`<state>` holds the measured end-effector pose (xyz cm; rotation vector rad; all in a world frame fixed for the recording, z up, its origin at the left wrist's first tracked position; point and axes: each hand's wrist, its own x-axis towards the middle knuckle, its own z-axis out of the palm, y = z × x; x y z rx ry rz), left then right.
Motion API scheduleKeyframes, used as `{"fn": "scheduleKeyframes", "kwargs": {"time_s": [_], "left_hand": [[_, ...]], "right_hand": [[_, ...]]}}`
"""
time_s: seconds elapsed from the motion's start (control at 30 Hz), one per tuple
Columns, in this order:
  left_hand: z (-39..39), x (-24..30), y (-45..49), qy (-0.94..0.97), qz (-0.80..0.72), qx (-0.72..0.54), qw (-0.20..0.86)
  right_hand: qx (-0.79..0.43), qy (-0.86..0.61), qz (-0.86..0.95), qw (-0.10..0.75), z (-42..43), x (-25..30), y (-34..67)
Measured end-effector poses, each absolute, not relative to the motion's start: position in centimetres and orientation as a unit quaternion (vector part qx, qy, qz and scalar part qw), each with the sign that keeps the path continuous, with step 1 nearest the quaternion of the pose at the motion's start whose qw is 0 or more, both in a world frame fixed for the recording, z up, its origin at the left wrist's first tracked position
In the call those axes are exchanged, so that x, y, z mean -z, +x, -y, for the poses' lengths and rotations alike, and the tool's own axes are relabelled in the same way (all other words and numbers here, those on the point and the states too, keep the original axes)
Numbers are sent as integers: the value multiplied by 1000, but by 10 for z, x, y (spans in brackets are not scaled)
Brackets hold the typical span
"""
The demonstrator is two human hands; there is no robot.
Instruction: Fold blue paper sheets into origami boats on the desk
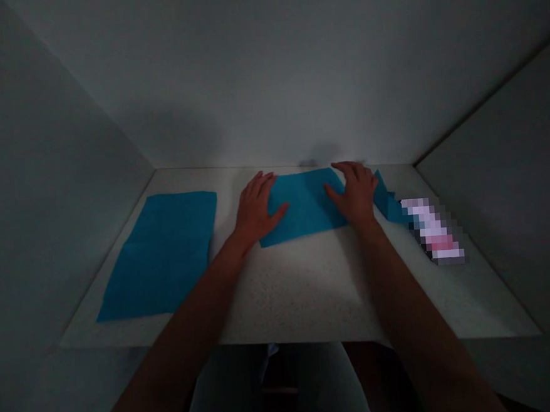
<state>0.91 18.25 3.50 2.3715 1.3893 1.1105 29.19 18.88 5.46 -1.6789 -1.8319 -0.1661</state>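
Observation:
A blue sheet of paper [305,201], wider than it is deep, lies on the white table [290,293] near the back wall. At its left edge rests my left hand [257,207], fingers stretched forward and thumb reaching over the sheet. My right hand [355,194] is at the sheet's right edge, its fingers apart and curved, the thumb over the paper. Neither hand pinches the sheet. Just right of my right hand sits a folded blue paper piece [388,201], partly standing up.
Another blue sheet [163,254], larger, lies flat on the left of the table. A blurred-out flat object with a bright face [432,229] lies at the right, touching the folded piece. Walls [266,75] enclose the table at the back and both sides.

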Motion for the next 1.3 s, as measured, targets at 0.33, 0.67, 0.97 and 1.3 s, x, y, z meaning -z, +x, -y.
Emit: {"fn": "scheduleKeyframes", "kwargs": {"time_s": [0.33,0.67,0.97,1.3], "left_hand": [[-163,-13,22,848,-492,-162,111],[-204,-42,2,736,-672,-54,53],[-236,-77,-10,661,-722,-76,190],[-189,-101,-38,575,-695,-356,245]], "right_hand": [[-67,-594,785,163,-198,-13,279],[-32,-668,733,127,-202,-9,294],[-21,-658,727,194,-203,-10,293],[-39,-614,696,370,-206,-15,291]]}}
